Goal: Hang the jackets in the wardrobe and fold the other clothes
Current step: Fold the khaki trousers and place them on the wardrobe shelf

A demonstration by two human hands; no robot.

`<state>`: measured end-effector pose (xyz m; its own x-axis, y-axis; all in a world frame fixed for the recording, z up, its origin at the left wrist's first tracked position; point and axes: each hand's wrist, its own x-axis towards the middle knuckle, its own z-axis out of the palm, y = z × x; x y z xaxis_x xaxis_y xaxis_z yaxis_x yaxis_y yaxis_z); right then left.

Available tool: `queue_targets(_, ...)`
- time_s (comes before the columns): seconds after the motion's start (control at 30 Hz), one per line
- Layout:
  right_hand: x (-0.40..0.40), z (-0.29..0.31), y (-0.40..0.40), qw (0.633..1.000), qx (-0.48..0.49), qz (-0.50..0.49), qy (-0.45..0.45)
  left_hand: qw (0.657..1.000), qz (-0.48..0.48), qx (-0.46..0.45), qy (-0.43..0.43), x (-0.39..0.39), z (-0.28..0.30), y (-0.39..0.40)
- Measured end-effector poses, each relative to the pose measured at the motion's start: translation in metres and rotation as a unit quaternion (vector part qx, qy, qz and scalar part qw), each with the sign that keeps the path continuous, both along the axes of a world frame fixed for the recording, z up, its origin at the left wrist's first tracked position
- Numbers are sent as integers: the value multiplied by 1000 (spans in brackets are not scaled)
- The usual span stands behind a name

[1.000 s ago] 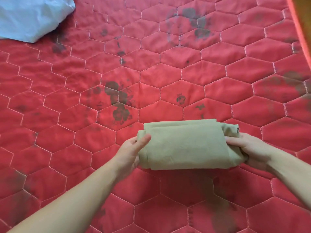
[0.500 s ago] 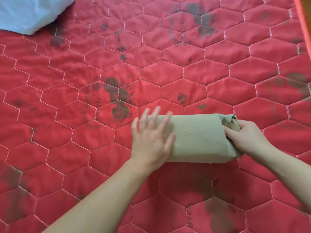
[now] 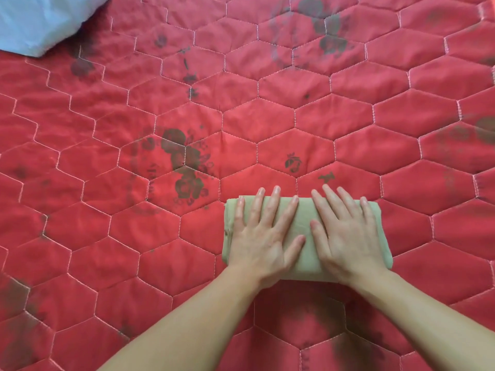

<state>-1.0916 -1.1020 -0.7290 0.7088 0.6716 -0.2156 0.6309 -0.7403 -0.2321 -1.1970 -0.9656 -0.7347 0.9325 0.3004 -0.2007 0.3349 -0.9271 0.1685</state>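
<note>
A folded olive-green garment (image 3: 305, 231) lies as a compact rectangle on the red quilted bedspread (image 3: 267, 111). My left hand (image 3: 263, 236) lies flat on its left half with fingers straight and spread. My right hand (image 3: 345, 234) presses flat on its right half, fingers straight too. Both palms cover most of the garment's top; only its edges and a strip between the hands show.
A light blue cloth (image 3: 40, 20) lies bunched at the far left corner of the bed. The bedspread carries dark printed flower marks (image 3: 187, 167) just left of the garment. The bed's right edge runs along the frame's right side.
The hands held the garment by its two ends a second ago. The left hand came over the top first, then the right let go of the end; both now lie flat on it.
</note>
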Motion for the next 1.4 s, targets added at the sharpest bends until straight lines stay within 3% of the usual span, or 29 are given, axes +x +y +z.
queue_targets(0.23, 6, -2, 6, 1000, -8, 1, 10, 1000, 9, 0, 7, 8, 3, 3)
queue_targets(0.33, 5, 4, 5, 1000, -4, -18, 13, 996, -29, -18, 88, 24, 18, 25)
queue_targets(0.47, -12, 15, -25, 994, 40, -99, 15, 976, -56, -65, 201, 51, 36, 48)
queue_targets(0.57, -26, 22, -56, 969, 68, -232, 58, 965, -38, -102, 237, 54, 41, 44)
queue_targets(0.7, -45, 33, -65, 893, 152, -384, 178, 939, 30, -222, 261, 50, 47, 46)
queue_targets(0.8, -62, 32, -59, 801, 219, -493, 260, 928, 30, -259, 266, 46, 50, 48)
queue_targets(0.87, -72, 31, -49, 695, 298, -573, 317, 912, 48, -283, 292, 47, 51, 50)
queue_targets(0.93, -79, 35, -38, 550, 377, -633, 393, 891, 67, -297, 337, 48, 51, 53)
queue_targets(0.97, -80, 37, -34, 506, 394, -648, 411, 877, 76, -303, 364, 49, 50, 55)
queue_targets(1.03, -80, 39, -32, 471, 406, -654, 430, 836, 103, -351, 410, 45, 46, 58)
queue_targets(1.17, -91, 44, -23, 389, 403, -623, 547, 686, 187, -529, 463, 26, 49, 56)
queue_targets(1.23, -104, 46, -13, 360, 387, -602, 598, 649, 228, -574, 445, 17, 52, 51)
queue_targets(1.3, -104, 47, -8, 363, 394, -595, 600, 636, 255, -600, 413, 14, 56, 47)
queue_targets(1.4, -80, 60, -7, 423, 409, -559, 584, 625, 278, -637, 354, 12, 70, 50)
